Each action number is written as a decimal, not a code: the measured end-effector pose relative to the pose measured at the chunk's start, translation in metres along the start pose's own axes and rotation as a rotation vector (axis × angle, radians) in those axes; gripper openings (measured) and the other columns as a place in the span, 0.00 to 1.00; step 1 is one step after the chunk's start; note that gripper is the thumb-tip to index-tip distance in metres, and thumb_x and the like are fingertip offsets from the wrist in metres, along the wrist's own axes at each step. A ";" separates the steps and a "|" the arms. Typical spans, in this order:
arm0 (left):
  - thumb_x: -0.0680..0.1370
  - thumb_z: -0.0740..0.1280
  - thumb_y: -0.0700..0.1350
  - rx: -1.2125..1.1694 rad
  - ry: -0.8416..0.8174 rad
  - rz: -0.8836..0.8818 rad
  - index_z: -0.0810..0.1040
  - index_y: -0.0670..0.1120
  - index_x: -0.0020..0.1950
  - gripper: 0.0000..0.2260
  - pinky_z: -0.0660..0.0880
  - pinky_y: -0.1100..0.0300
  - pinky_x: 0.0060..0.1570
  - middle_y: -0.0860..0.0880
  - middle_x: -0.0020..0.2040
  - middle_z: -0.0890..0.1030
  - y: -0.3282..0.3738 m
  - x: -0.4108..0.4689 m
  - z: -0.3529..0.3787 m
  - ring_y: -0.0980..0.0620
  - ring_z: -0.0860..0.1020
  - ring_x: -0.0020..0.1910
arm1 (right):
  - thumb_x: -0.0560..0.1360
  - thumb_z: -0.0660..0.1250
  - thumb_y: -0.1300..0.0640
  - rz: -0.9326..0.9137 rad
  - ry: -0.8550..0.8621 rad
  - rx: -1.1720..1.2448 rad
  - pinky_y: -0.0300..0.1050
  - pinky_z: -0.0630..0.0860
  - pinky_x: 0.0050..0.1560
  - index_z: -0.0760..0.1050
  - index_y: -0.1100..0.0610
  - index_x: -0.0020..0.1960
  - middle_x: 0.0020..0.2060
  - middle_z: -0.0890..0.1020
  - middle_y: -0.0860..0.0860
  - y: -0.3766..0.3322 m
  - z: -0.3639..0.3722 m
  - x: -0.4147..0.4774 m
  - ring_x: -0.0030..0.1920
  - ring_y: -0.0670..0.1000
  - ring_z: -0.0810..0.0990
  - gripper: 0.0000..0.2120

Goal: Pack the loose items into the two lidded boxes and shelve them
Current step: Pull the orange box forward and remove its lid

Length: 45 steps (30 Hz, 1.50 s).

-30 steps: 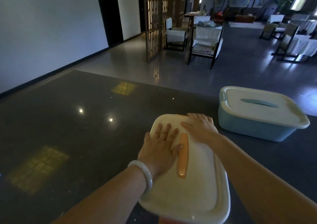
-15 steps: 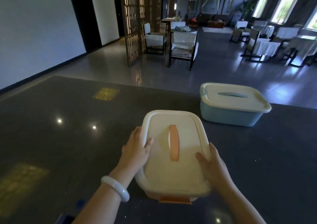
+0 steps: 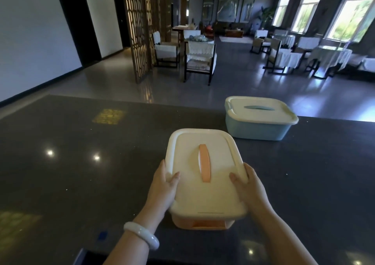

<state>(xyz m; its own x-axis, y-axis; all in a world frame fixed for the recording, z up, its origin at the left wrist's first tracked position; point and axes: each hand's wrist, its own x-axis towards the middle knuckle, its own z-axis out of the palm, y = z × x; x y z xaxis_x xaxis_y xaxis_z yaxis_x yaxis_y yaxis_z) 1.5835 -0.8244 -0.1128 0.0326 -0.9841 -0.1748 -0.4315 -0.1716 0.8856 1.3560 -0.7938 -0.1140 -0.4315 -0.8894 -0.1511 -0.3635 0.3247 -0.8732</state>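
While lidded, orange box (image 3: 205,193) (contents hidden)

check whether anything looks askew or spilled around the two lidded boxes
Nothing stands out. The orange box has its lid seated evenly, gripped at both sides by the left hand and right hand. The blue box sits closed on the dark counter; no spills show.

Dining hall beyond a dark speckled stone counter (image 3: 60,183). Left: white wall (image 3: 30,41), black doorway (image 3: 79,21) and wooden lattice screen (image 3: 140,27). Centre: polished grey floor (image 3: 233,86), dark-framed armchairs (image 3: 199,60) with white cushions, framed paintings (image 3: 227,9) on the far wall. Right: cloth-covered tables (image 3: 332,56) beneath tall daylit windows (image 3: 353,15).
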 end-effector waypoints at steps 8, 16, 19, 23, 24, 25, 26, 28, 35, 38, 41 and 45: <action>0.80 0.63 0.53 0.008 0.084 0.176 0.51 0.55 0.79 0.31 0.65 0.49 0.70 0.52 0.76 0.61 0.044 -0.014 0.012 0.50 0.66 0.71 | 0.77 0.65 0.48 -0.075 0.083 0.057 0.45 0.69 0.44 0.59 0.49 0.75 0.55 0.73 0.46 0.000 -0.035 0.000 0.51 0.50 0.74 0.30; 0.75 0.57 0.68 0.144 0.124 0.264 0.59 0.60 0.74 0.29 0.71 0.54 0.59 0.54 0.62 0.73 0.112 -0.029 0.103 0.52 0.75 0.56 | 0.77 0.66 0.48 -0.115 0.175 0.066 0.44 0.67 0.50 0.60 0.49 0.75 0.58 0.74 0.46 0.027 -0.142 0.033 0.52 0.49 0.73 0.29; 0.80 0.57 0.61 0.229 0.055 0.260 0.50 0.54 0.78 0.30 0.61 0.79 0.50 0.53 0.69 0.67 0.134 -0.043 0.153 0.61 0.71 0.53 | 0.77 0.66 0.49 -0.123 0.201 0.031 0.42 0.69 0.46 0.61 0.49 0.74 0.55 0.72 0.44 0.051 -0.189 0.046 0.51 0.46 0.73 0.28; 0.82 0.59 0.55 0.139 -0.090 0.196 0.47 0.51 0.80 0.31 0.67 0.79 0.44 0.48 0.74 0.65 0.124 -0.040 0.218 0.63 0.71 0.55 | 0.77 0.66 0.48 -0.051 0.198 -0.052 0.41 0.69 0.35 0.60 0.47 0.74 0.52 0.74 0.47 0.090 -0.228 0.065 0.44 0.48 0.75 0.29; 0.81 0.59 0.55 0.128 -0.096 0.173 0.47 0.51 0.80 0.32 0.65 0.74 0.52 0.47 0.75 0.63 0.118 -0.038 0.229 0.57 0.71 0.63 | 0.76 0.67 0.48 -0.031 0.185 -0.054 0.44 0.71 0.37 0.60 0.47 0.74 0.53 0.74 0.48 0.101 -0.231 0.069 0.46 0.49 0.75 0.29; 0.81 0.59 0.56 0.150 -0.111 0.137 0.47 0.50 0.80 0.32 0.65 0.67 0.58 0.46 0.76 0.62 0.112 -0.037 0.237 0.52 0.68 0.69 | 0.76 0.68 0.48 -0.011 0.175 -0.061 0.47 0.74 0.42 0.61 0.47 0.74 0.57 0.74 0.50 0.112 -0.231 0.072 0.49 0.51 0.76 0.29; 0.81 0.59 0.57 0.173 -0.126 0.100 0.47 0.51 0.80 0.32 0.64 0.61 0.62 0.46 0.76 0.61 0.105 -0.038 0.244 0.49 0.66 0.71 | 0.75 0.68 0.47 0.012 0.164 -0.083 0.51 0.75 0.48 0.61 0.47 0.74 0.61 0.72 0.51 0.123 -0.229 0.075 0.53 0.53 0.75 0.30; 0.81 0.59 0.59 0.243 -0.140 0.049 0.47 0.53 0.80 0.32 0.64 0.53 0.67 0.45 0.75 0.61 0.089 -0.035 0.255 0.46 0.64 0.72 | 0.75 0.68 0.45 0.064 0.134 -0.169 0.58 0.73 0.58 0.60 0.48 0.75 0.65 0.68 0.54 0.145 -0.221 0.079 0.62 0.58 0.70 0.32; 0.80 0.57 0.61 0.643 -0.086 0.030 0.52 0.49 0.79 0.32 0.63 0.54 0.67 0.45 0.71 0.61 0.048 -0.034 0.271 0.45 0.63 0.68 | 0.75 0.66 0.44 0.040 0.072 -0.361 0.51 0.56 0.71 0.62 0.53 0.74 0.72 0.63 0.53 0.187 -0.193 0.077 0.71 0.57 0.58 0.31; 0.81 0.55 0.61 0.807 -0.034 0.156 0.53 0.48 0.78 0.31 0.62 0.56 0.68 0.47 0.70 0.61 0.038 -0.040 0.275 0.47 0.63 0.67 | 0.77 0.65 0.45 0.009 0.091 -0.422 0.49 0.55 0.73 0.59 0.57 0.75 0.74 0.60 0.52 0.194 -0.189 0.071 0.74 0.54 0.54 0.33; 0.81 0.53 0.61 0.881 0.009 0.209 0.52 0.47 0.79 0.31 0.63 0.56 0.68 0.47 0.70 0.61 0.035 -0.045 0.280 0.47 0.63 0.67 | 0.79 0.60 0.44 -0.021 0.116 -0.493 0.47 0.51 0.76 0.52 0.60 0.78 0.77 0.55 0.51 0.197 -0.185 0.066 0.76 0.52 0.50 0.35; 0.82 0.50 0.61 0.930 0.042 0.246 0.51 0.46 0.79 0.30 0.63 0.55 0.68 0.47 0.70 0.62 0.030 -0.050 0.284 0.48 0.64 0.67 | 0.81 0.52 0.41 0.005 0.104 -0.568 0.46 0.45 0.77 0.43 0.59 0.79 0.78 0.47 0.51 0.196 -0.184 0.063 0.77 0.50 0.44 0.36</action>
<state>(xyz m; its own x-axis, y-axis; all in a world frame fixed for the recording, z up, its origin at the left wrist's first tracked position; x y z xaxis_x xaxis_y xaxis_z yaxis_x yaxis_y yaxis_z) 1.3129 -0.7672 -0.1992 -0.1300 -0.9915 0.0020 -0.9721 0.1278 0.1969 1.1059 -0.7273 -0.2095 -0.5031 -0.8603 -0.0829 -0.7350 0.4764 -0.4825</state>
